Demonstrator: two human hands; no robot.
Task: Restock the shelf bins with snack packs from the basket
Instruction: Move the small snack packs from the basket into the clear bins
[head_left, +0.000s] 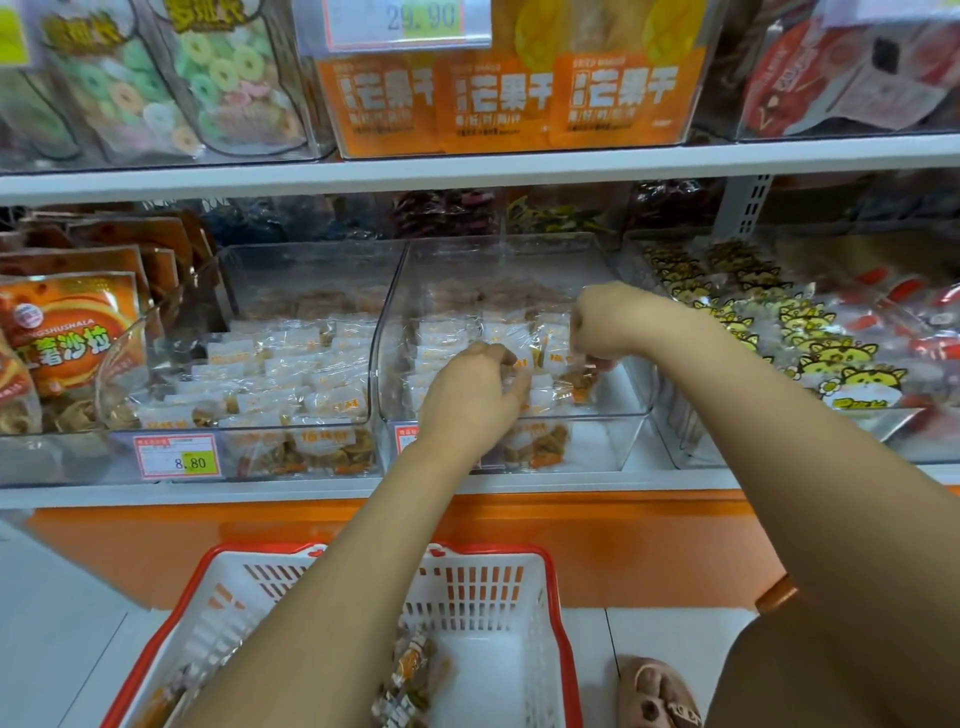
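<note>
Basket (551, 597) sat near, left grip (470, 397) and right grip (597, 332) pinched snack packs (498, 330) in clear bin (613, 439), left tag (179, 457) read 8.80

The left hand (470, 397) and right hand (597, 325) curl their fingertips out of sight among the snack packs (452, 332); whether either grips one, I can't tell. The basket (551, 587) runs off the bottom of the frame, partly behind the left forearm. The left wrist covers most of a price label (401, 436).
</note>
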